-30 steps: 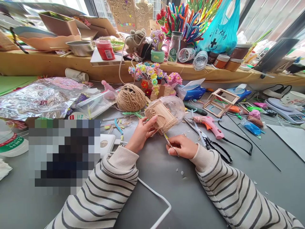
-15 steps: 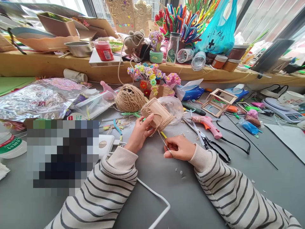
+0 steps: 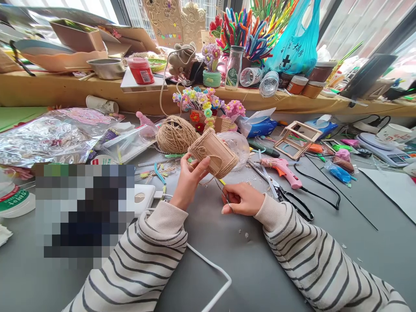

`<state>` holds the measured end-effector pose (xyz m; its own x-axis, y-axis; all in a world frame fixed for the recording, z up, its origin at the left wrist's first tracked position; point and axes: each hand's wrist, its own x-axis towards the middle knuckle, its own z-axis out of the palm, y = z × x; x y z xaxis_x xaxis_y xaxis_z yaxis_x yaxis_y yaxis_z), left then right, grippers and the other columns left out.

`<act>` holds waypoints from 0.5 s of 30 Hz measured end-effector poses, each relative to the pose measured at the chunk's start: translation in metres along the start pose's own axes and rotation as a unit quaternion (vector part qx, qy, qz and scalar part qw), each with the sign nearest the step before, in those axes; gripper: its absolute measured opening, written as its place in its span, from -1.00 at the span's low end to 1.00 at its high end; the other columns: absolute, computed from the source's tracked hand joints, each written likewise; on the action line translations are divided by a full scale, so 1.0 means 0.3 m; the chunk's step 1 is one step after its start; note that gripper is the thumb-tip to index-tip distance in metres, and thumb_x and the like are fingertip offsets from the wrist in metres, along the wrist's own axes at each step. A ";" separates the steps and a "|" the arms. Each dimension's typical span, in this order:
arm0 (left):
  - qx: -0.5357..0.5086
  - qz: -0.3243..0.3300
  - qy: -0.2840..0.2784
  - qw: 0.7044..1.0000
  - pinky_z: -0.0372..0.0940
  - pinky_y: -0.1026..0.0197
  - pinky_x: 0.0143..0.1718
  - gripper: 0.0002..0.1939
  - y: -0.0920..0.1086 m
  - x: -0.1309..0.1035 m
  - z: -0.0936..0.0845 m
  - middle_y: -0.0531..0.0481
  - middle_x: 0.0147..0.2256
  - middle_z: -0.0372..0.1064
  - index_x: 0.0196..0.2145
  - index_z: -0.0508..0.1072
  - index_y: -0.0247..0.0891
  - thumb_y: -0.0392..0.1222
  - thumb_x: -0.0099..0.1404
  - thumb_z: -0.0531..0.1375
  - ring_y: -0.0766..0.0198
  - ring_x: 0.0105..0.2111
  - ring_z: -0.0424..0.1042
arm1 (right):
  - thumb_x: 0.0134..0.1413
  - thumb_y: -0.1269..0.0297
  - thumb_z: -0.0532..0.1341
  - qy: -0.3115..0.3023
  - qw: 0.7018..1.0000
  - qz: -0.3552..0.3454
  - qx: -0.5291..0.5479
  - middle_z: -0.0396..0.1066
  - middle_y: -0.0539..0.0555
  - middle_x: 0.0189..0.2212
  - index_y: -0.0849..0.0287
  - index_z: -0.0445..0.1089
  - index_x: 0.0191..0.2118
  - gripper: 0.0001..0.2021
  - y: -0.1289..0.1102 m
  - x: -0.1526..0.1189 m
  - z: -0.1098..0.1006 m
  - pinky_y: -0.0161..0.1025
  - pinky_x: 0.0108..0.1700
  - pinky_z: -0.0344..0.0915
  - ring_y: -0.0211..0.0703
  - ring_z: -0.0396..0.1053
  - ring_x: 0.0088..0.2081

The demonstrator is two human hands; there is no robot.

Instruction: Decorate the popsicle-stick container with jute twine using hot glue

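Observation:
My left hand point(image 3: 191, 181) grips a small wooden-slat holder point(image 3: 217, 152) with twine wound round both of its ends. The holder is tilted above the table, and a loop of twine lies across its slats. My right hand point(image 3: 242, 198) is closed in a pinch on a thin strand of twine point(image 3: 218, 183) that runs up to the holder's lower edge. A yellow stick shows just above the right fingers; whether they touch it I cannot tell. Behind the left hand sits a ball of twine point(image 3: 176, 135). A clear plastic dish point(image 3: 238, 149) stands just behind the holder.
To the right lie a pink glue gun point(image 3: 284, 170) with a black cord, scissors point(image 3: 297, 206) and a small wooden frame point(image 3: 297, 138). A white cable point(image 3: 216, 271) crosses the front of the table. Pipe-cleaner flowers point(image 3: 203, 104) and a blue tissue pack point(image 3: 260, 123) stand at the back.
The holder has risen slightly in my left hand and turned a little, showing more of its slatted side. My right hand has shifted slightly left, still pinching the twine.

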<state>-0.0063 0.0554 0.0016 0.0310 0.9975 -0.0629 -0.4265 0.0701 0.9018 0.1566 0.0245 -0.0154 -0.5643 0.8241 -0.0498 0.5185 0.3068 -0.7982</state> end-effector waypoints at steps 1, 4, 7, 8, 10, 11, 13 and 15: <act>0.004 0.002 -0.002 1.000 0.28 0.19 -0.21 -0.45 0.000 -0.001 0.000 -0.05 -0.18 0.33 -0.14 0.10 -0.19 -0.15 -0.05 0.28 0.26 -0.20 0.38 | -0.24 -0.21 0.14 0.000 1.000 -0.003 0.003 0.02 -0.13 -0.75 0.16 0.23 -0.53 -0.54 0.002 0.001 0.000 -0.35 -0.61 -0.05 -0.36 0.01 -0.66; 0.016 0.010 -0.012 1.000 0.29 0.19 -0.21 -0.44 -0.001 -0.005 0.002 -0.05 -0.18 0.33 -0.13 0.09 -0.18 -0.15 -0.04 0.27 0.23 -0.18 0.37 | -0.24 -0.23 0.13 0.001 1.000 -0.006 0.007 0.03 -0.13 -0.74 0.15 0.23 -0.50 -0.53 0.009 0.003 -0.002 -0.35 -0.60 -0.04 -0.35 0.02 -0.66; 0.025 0.018 -0.025 0.999 0.29 0.18 -0.20 -0.43 -0.002 -0.007 0.002 -0.05 -0.17 0.34 -0.12 0.08 -0.16 -0.16 -0.04 0.27 0.21 -0.14 0.36 | -0.25 -0.27 0.09 -0.005 1.000 -0.006 0.012 0.03 -0.13 -0.74 0.15 0.24 -0.48 -0.50 0.015 0.004 -0.004 -0.34 -0.59 -0.04 -0.34 0.02 -0.65; 0.027 0.019 -0.027 0.999 0.29 0.17 -0.20 -0.43 -0.002 -0.007 0.002 -0.05 -0.16 0.34 -0.11 0.08 -0.16 -0.16 -0.05 0.27 0.20 -0.13 0.35 | -0.26 -0.28 0.09 -0.006 1.000 -0.007 0.015 0.02 -0.13 -0.74 0.16 0.24 -0.48 -0.48 0.016 0.004 -0.005 -0.34 -0.58 -0.04 -0.35 0.01 -0.65; 0.028 0.018 -0.024 0.999 0.29 0.16 -0.19 -0.40 -0.002 -0.006 0.001 -0.05 -0.16 0.34 -0.11 0.08 -0.16 -0.16 -0.07 0.28 0.19 -0.13 0.36 | -0.29 -0.30 0.09 -0.007 1.000 -0.008 0.024 0.01 -0.13 -0.73 0.16 0.25 -0.48 -0.47 0.017 0.005 -0.008 -0.35 -0.58 -0.05 -0.35 0.00 -0.65; 0.029 0.017 -0.021 0.999 0.29 0.15 -0.19 -0.40 -0.002 -0.006 0.001 -0.05 -0.16 0.34 -0.11 0.08 -0.16 -0.16 -0.07 0.29 0.19 -0.13 0.36 | -0.29 -0.30 0.08 -0.008 0.999 -0.009 0.029 0.01 -0.13 -0.72 0.17 0.25 -0.49 -0.46 0.018 0.005 -0.009 -0.35 -0.58 -0.05 -0.36 0.00 -0.65; 0.031 0.017 -0.019 0.999 0.29 0.15 -0.18 -0.40 -0.003 -0.005 0.001 -0.05 -0.16 0.34 -0.11 0.08 -0.16 -0.16 -0.07 0.29 0.18 -0.13 0.35 | -0.30 -0.31 0.08 -0.014 0.999 -0.012 0.044 0.02 -0.13 -0.73 0.18 0.26 -0.49 -0.45 0.020 0.006 -0.013 -0.35 -0.58 -0.06 -0.36 0.00 -0.64; 0.034 0.020 -0.021 0.999 0.30 0.16 -0.19 -0.41 -0.003 -0.005 0.000 -0.05 -0.16 0.33 -0.11 0.08 -0.16 -0.16 -0.06 0.28 0.18 -0.12 0.35 | -0.28 -0.30 0.08 -0.024 0.998 -0.013 0.065 0.04 -0.12 -0.72 0.19 0.27 -0.48 -0.44 0.024 0.007 -0.017 -0.35 -0.57 -0.06 -0.35 0.00 -0.64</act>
<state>-0.0060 0.0540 0.0008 0.0532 0.9985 -0.0102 -0.3665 0.0290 0.9300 0.1625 0.0308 -0.0181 -0.6086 0.7916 -0.0548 0.4174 0.2606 -0.8705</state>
